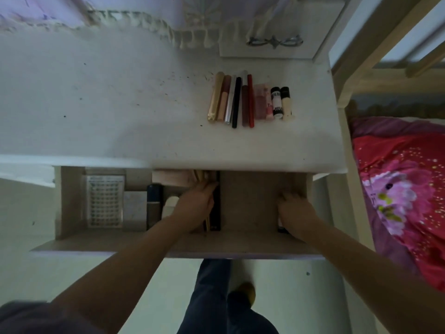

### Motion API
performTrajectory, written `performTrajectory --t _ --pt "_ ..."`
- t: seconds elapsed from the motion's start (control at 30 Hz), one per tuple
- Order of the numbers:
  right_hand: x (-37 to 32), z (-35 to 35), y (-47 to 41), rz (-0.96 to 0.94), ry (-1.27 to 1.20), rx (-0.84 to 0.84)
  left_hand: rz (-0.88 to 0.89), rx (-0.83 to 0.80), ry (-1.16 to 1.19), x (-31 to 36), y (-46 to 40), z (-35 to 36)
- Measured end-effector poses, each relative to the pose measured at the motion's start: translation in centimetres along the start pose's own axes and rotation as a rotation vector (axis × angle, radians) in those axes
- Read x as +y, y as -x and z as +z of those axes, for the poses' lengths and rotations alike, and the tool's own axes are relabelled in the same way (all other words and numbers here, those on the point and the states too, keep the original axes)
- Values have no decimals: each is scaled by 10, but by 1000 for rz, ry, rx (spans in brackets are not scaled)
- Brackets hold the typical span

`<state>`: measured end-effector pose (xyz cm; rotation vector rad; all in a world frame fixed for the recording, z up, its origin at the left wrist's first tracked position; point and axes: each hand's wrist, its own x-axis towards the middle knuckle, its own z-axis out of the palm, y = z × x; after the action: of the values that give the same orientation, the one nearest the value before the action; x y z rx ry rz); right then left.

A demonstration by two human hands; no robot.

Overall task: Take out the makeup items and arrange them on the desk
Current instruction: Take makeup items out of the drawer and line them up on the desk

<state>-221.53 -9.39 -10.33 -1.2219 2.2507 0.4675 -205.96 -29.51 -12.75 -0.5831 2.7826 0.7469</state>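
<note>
Both hands (196, 201) in open drawer (245, 242)

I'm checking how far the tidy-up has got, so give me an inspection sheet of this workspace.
Surface: white desk, speckled with dark marks.
Job's things: row of makeup tubes lying side by side on the desk; more items in the open drawer.
Clutter: clear blister tray, dark bottle in the drawer.
Hands: left hand on slim sticks beside a black case; right hand over a small item, grip unclear.
Cables: nothing seen.
Surroundings: pink bedding at right, glasses on a shelf.
</note>
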Motion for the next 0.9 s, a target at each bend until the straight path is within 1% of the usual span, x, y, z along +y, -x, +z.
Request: performTrajectory --t 0.07,0.17,0.27,0.4,0.5,0.57,0.63,0.7,0.77,0.8,0.83,0.9 --pt "-5 8 -2 15 105 4 -42 -2 -110 4 -14 6" --pt "-6 20 -1 2 169 42 -101 -23 -257 10 -27 12" --pt "-2 28 2 -21 183 76 -136 -39 -281 17 -32 16" --pt "1 34 4 -47 133 177 -197 -44 -283 16 -40 15" --pt "2 39 6 -89 76 236 -275 -30 -202 21 -54 11" --pt "0 43 7 -109 17 244 -310 6 -233 28 -59 12" --pt "-3 46 7 -129 -52 238 -300 57 -282 32 -60 19" --pt "-3 46 8 -150 -122 260 -295 99 -209 32 -58 28" --pt "-2 41 12 -164 -211 319 -334 164 18 35 -52 32" --pt "-2 37 15 -177 -254 359 -322 202 156 39 -47 31" --pt "-1 32 18 -195 -296 397 -277 238 271 42 -39 30" --pt "-1 20 27 -237 -377 454 -138 265 392 44 -16 27"
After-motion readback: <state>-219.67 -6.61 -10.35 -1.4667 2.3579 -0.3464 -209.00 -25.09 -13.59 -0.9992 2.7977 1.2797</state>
